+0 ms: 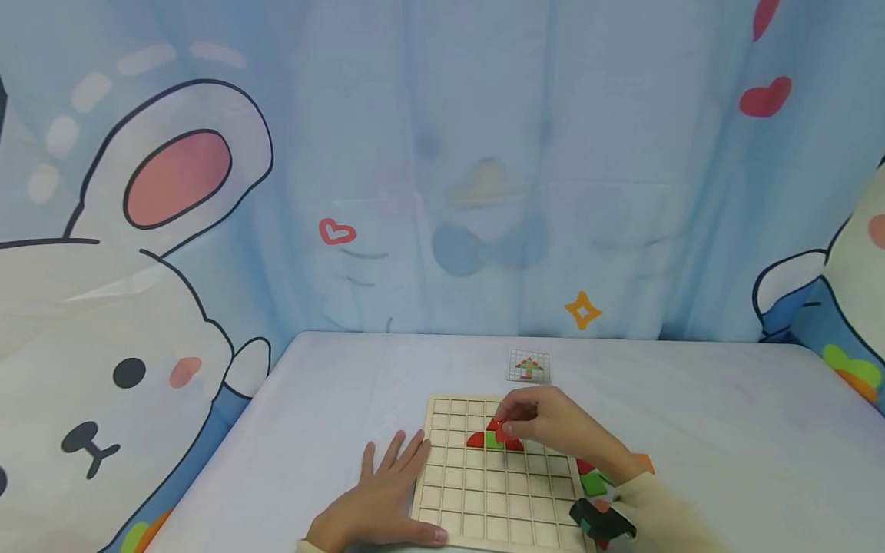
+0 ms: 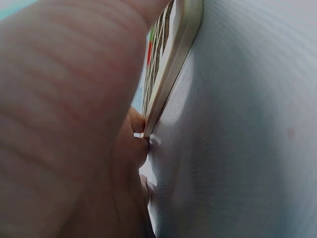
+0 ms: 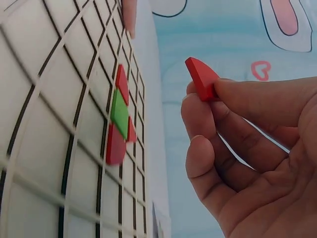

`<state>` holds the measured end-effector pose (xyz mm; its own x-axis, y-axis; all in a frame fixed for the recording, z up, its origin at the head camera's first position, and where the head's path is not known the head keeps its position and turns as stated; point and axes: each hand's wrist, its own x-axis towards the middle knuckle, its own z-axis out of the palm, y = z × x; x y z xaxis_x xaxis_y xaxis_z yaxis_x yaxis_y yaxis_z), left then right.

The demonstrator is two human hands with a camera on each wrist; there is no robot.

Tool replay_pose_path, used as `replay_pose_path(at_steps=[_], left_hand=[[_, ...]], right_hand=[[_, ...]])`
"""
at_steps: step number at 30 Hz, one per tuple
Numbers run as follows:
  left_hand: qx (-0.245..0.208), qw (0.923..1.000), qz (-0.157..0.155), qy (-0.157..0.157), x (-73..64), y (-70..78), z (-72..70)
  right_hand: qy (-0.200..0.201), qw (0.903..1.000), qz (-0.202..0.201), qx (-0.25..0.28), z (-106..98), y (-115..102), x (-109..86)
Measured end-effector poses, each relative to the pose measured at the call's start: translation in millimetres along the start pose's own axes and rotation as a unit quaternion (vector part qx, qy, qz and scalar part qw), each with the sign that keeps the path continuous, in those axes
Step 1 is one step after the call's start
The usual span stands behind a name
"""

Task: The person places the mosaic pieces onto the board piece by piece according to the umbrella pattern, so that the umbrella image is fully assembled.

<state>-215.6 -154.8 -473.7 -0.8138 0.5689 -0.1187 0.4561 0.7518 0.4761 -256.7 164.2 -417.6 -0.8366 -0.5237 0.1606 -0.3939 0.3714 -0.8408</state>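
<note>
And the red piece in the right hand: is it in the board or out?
Out: the right wrist view shows the right hand pinching the red piece, apart from the board.

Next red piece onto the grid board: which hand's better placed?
Right, likely. The right hand pinches a red piece above the grid board, close to the green piece; the left hand is spread at the board's left edge, holding no piece.

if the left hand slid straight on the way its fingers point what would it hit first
Most likely the left edge of the gridded board; the left hand has its index fingertip at that edge, though whether they touch is hard to tell.
</note>
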Motion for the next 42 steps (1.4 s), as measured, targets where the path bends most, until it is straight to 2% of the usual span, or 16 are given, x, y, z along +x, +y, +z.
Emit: replay_pose_path(at_steps=[3,7,14,19,25,34,42], left_hand=[[0.004,1.0,-0.003,-0.002,1.2,-0.2,1.4],[0.006,1.0,-0.004,-0.004,2.6,-0.8,2.5],[0.016,0.9998,-0.009,-0.006,3.6,-1.2,2.4],[0.019,0.9998,-0.005,-0.007,1.9,-0.6,1.1],[0.025,0.9997,0.001,-0.004,1.2,-2.2,1.3],[0.024,0.9996,0.013,-0.002,1.1,-4.0,1.1],[0.016,0.9998,0.007,-0.003,0.4,-3.0,0.6]], right_hand=[[-0.001,0.9998,-0.014,0.011,8.0,-2.0,7.8],[0.008,0.9995,-0.012,0.027,17.5,-5.7,16.5],[0.039,0.9989,-0.019,-0.016,35.6,-11.7,28.6],[0.046,0.9986,-0.011,-0.023,47.4,-11.2,32.5],[0.051,0.9951,-0.053,-0.066,59.3,-8.6,37.4],[0.036,0.9912,-0.055,-0.115,70.0,-7.1,40.4],[0.0,0.9877,-0.067,-0.141,74.2,-1.8,41.6]])
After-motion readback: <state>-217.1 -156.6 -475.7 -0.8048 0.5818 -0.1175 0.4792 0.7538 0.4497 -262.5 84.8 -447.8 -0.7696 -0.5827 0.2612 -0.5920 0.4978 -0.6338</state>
